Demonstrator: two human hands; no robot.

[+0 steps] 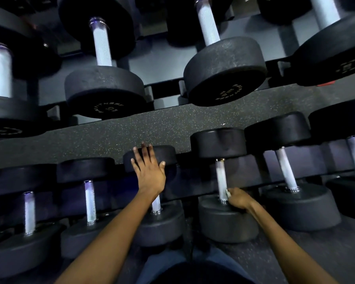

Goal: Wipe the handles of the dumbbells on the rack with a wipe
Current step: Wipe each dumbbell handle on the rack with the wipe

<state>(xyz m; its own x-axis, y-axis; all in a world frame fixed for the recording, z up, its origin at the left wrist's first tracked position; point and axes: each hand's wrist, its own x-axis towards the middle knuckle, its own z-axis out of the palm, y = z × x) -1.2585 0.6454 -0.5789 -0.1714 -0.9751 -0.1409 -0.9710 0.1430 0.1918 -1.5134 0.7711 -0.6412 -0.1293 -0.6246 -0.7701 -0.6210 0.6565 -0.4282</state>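
Observation:
Black dumbbells with silver knurled handles lie in two rows on a dark rack. My right hand grips a small pale wipe against the near end of one lower-row handle. Only a corner of the wipe shows between my fingers. My left hand rests flat, fingers spread, on the far head of the neighbouring dumbbell. My left forearm hides most of that dumbbell's handle.
The upper row holds larger dumbbells above a speckled rubber strip. More lower-row dumbbells stand close by at the left and right. My knees in dark trousers are at the bottom edge.

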